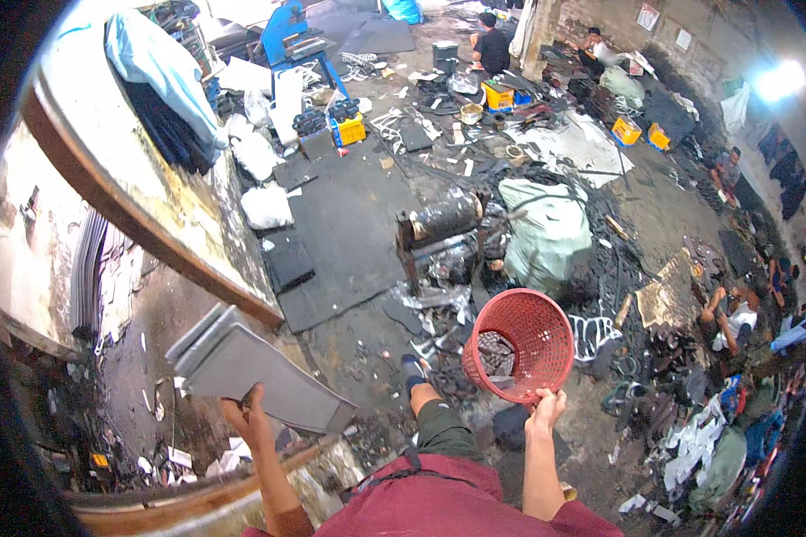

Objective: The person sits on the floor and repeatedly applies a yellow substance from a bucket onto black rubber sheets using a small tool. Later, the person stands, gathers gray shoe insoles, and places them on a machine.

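A stack of grey flat sheets [260, 371] is gripped along its near edge by my left hand [246, 412], thumb on top and the other fingers mostly hidden beneath. The sheets tilt, and their far left end fans apart a little. My right hand [546, 412] is closed on the rim of a red plastic basket [546, 336] with perforated walls. The basket leans, its mouth turned partly toward me. Inside lie several small grey pieces [495, 354], too small to name exactly.
A low wall [143, 215] with a brown edge runs along my left. Ahead stand a roller machine [439, 219] and a pale green sack [546, 228]. Scraps litter the floor. A blue machine [287, 40] and yellow crates [349, 131] are farther off. Several people sit at the back and right.
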### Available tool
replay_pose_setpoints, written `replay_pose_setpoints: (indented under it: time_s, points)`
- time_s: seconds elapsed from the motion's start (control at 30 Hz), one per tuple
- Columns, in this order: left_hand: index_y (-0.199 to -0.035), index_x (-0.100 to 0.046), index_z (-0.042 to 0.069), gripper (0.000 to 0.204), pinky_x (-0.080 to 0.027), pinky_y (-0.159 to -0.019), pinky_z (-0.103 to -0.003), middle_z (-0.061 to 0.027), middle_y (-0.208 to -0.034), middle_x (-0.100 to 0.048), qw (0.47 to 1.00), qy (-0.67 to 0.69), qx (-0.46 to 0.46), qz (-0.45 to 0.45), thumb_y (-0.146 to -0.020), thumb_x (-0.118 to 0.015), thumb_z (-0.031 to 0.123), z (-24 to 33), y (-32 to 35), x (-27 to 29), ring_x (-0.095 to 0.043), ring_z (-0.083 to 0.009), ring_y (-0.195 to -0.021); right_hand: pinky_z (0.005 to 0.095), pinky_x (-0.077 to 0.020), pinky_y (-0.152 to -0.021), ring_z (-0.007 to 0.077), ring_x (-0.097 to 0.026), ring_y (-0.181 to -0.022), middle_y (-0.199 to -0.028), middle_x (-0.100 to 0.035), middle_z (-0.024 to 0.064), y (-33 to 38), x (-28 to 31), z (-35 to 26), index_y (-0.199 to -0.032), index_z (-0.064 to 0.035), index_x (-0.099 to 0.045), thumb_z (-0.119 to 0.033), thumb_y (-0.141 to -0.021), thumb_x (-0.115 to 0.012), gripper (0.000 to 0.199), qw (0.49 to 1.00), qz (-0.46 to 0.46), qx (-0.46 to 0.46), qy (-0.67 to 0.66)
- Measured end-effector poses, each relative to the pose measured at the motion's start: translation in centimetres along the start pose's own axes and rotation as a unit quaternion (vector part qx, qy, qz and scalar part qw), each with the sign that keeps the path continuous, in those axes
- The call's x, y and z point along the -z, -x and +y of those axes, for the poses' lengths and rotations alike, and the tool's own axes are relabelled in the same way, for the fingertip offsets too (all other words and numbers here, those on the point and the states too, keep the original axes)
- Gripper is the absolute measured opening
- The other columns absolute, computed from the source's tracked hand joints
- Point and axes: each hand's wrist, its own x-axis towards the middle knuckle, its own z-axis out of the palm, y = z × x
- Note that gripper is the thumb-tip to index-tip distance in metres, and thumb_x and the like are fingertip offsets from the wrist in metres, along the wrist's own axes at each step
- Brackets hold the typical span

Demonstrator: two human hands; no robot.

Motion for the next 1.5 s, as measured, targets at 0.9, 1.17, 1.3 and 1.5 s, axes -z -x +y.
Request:
replay_pose_setpoints:
  time_s: [0.9,1.17,1.3,1.5]
  points:
    - [-0.113,-0.063,0.004,0.038,-0.052,-0.086,-0.034,-0.0052,-0.105,-0.065,0.965,0.250,0.063,0.052,-0.076,-0.068,-0.006,-5.7,-79.0,-57.0,-0.063,-0.0184,-0.096,0.0504,-0.0594,-0.082,0.0327,-0.065,-0.096,-0.111,-0.062,0.0167,-16.6,-93.6,3.2,-0.114,0.0005,-0.057,0.002,-0.072,-0.054,0.041,0.979,-0.024,-0.144,-0.144]
    - [-0.124,-0.061,0.001,0.047,-0.043,-0.101,-0.034,-0.0078,-0.123,-0.061,0.988,0.132,-0.083,-0.024,-0.081,-0.081,0.002,2.4,-97.5,-81.7,-0.057,-0.0193,-0.112,0.0391,-0.0599,-0.080,0.0298,-0.068,-0.097,-0.111,-0.068,0.0156,-23.6,-103.4,2.5,-0.104,-0.0001,-0.063,-0.026,-0.088,-0.049,0.033,0.952,0.142,-0.243,-0.121]
    - [-0.124,-0.063,0.004,0.045,-0.045,-0.098,-0.035,-0.0055,-0.118,-0.065,0.961,0.250,-0.082,-0.080,-0.082,-0.079,-0.001,3.3,-105.7,-92.4,-0.059,-0.0180,-0.109,0.0349,-0.0618,-0.064,0.0244,-0.066,-0.061,-0.077,-0.069,0.0074,-33.5,-113.2,-1.2,-0.077,-0.0079,-0.064,-0.020,-0.088,-0.049,0.022,0.953,0.158,-0.211,-0.149]
    - [-0.126,-0.056,-0.002,0.042,-0.045,-0.099,-0.037,-0.0110,-0.120,-0.062,0.969,0.233,-0.064,-0.043,-0.091,-0.073,0.015,7.9,-115.9,-106.4,-0.059,-0.0187,-0.106,0.0425,-0.0564,-0.075,0.0262,-0.063,-0.083,-0.089,-0.063,0.0066,-50.4,-134.0,-11.2,-0.089,-0.0142,-0.059,-0.021,-0.078,-0.061,0.013,0.984,-0.016,-0.153,-0.089]
